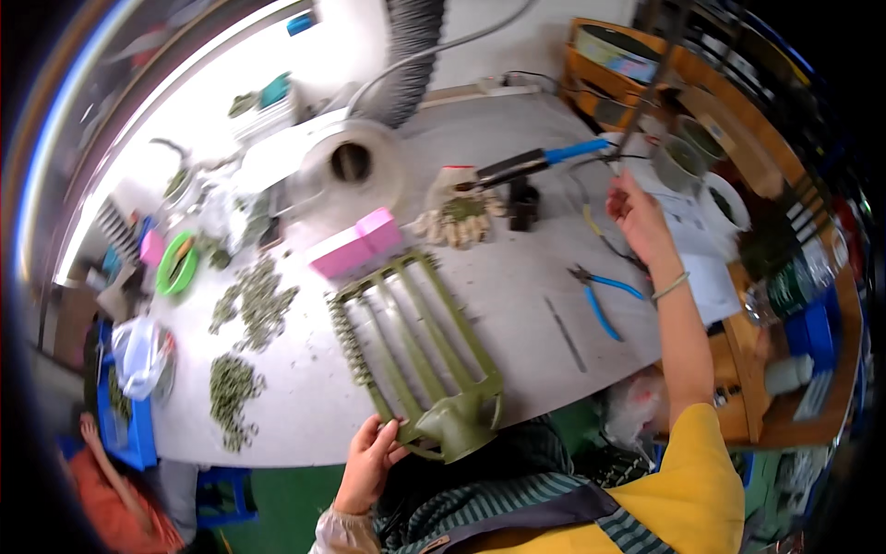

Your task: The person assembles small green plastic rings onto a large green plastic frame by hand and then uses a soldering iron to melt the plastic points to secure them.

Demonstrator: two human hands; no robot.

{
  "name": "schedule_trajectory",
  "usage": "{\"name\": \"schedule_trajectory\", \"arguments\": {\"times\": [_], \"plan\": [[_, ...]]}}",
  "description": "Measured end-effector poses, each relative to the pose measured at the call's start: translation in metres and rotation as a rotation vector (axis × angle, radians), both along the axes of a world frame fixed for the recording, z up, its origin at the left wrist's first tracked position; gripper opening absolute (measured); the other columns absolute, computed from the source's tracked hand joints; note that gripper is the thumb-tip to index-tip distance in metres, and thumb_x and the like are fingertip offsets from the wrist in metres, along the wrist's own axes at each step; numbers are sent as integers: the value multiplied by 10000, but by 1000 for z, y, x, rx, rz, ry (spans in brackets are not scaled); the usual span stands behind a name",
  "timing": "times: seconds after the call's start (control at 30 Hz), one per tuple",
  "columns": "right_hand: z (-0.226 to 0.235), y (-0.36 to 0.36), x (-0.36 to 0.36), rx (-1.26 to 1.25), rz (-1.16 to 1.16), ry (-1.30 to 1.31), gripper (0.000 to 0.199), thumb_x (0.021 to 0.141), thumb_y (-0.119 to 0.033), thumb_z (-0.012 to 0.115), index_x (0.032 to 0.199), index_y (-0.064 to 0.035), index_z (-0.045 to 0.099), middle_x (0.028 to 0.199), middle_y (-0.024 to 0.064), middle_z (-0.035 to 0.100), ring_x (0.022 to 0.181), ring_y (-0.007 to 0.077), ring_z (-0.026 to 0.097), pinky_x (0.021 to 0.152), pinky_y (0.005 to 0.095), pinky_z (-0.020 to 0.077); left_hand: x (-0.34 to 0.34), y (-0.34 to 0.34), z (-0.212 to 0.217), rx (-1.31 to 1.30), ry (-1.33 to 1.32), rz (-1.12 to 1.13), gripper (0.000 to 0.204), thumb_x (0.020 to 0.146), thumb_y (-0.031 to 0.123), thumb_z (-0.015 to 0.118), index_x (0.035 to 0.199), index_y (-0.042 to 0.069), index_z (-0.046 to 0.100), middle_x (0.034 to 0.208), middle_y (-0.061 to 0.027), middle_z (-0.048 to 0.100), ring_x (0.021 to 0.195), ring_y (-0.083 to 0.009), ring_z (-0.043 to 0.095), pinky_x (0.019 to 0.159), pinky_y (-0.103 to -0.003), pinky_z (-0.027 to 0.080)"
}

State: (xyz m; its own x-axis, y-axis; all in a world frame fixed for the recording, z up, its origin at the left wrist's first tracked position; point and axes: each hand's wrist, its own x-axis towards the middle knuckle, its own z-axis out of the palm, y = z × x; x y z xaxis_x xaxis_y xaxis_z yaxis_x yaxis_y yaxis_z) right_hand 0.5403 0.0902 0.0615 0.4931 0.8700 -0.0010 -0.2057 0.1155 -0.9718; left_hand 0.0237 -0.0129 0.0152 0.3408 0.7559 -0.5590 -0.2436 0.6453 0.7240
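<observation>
- olive-green slatted rack [420, 351], lying flat on the grey table [517, 277] at 6 o'clock of the view, its socketed end toward the near edge.
- left hand [369, 462], at 7 o'clock, fingers curled round the rack's near corner, thumb on top; a steadying hold.
- right hand [637, 217], raised at 2 o'clock, fingertips pinched near a thin dark wire [632, 125] hanging from above; actual grip on it cannot be told.
- step in hand, judged: rack held in place with one hand while the other fetches wire or a tool from the 2 o'clock side.
- next move, judged: calls for bringing the right hand across to the rack without loosening the left hand's hold.
- blue-handled pliers [600, 291], at 3 o'clock of the rack, lying free.
- blue-handled iron [531, 164], at 12 o'clock, on a stand beside a work glove [457, 217].
- pink rectangular box [360, 245], at 11 o'clock of the rack, plain sided.
- green tape ring [175, 268], at 9 o'clock, beside heaps of small green parts [249, 305].
- white printed sheet [701, 249], at 3 o'clock, under the right forearm; print too small to tell.
</observation>
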Motion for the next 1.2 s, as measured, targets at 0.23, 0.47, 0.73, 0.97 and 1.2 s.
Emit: {"name": "schedule_trajectory", "arguments": {"times": [0.23, 0.47, 0.73, 0.97, 1.2], "plan": [[-2, 95, 18, 12, -77, 432, 425, 773, -336, 884, 915, -59, 595, 841, 63, 560, 722, 149, 559, 627, 260, 490, -21, 5, -8, -11, 66, -70, 307, 1056, 207, 529, 1275, -6, 550, 998, -43, 644, 762, -64, 600, 678, -212, 514], [-12, 115, 56, -33, -39, 232, 272, 858, -237, 806, 1008, -41, 692, 845, 44, 638, 751, 121, 615, 637, 265, 503, -74, 65, 0, 683, 807, -104, 194, 992, 151, 613, 1068, -18, 672, 744, -79, 689, 631, -127, 662, 576, -278, 518], [26, 58, -10, 114, -64, 123, 322, 934, -230, 702, 1128, 23, 655, 1046, 88, 668, 852, 139, 647, 818, 251, 553, -132, 218, -42, 1180, 1470, 93, 189, 860, 83, 717, 1021, 22, 638, 924, -131, 669, 805, -301, 659, 733, -386, 528], [35, -3, -58, 129, -77, 143, 330, 954, -233, 673, 1149, 31, 645, 1062, 106, 676, 971, 161, 682, 911, 254, 565, -114, 231, -16, 761, 1310, -82, 340, 784, 51, 773, 1099, 61, 645, 768, -52, 649, 717, -173, 630, 699, -332, 516], [15, -44, -118, 56, -138, 135, 329, 961, -264, 662, 1096, 37, 664, 994, 93, 701, 854, 163, 705, 839, 266, 593, -102, 195, 8, 647, 571, 18, 239, 868, 13, 726, 1099, -4, 666, 892, -41, 692, 780, -113, 669, 725, -247, 568]]}}
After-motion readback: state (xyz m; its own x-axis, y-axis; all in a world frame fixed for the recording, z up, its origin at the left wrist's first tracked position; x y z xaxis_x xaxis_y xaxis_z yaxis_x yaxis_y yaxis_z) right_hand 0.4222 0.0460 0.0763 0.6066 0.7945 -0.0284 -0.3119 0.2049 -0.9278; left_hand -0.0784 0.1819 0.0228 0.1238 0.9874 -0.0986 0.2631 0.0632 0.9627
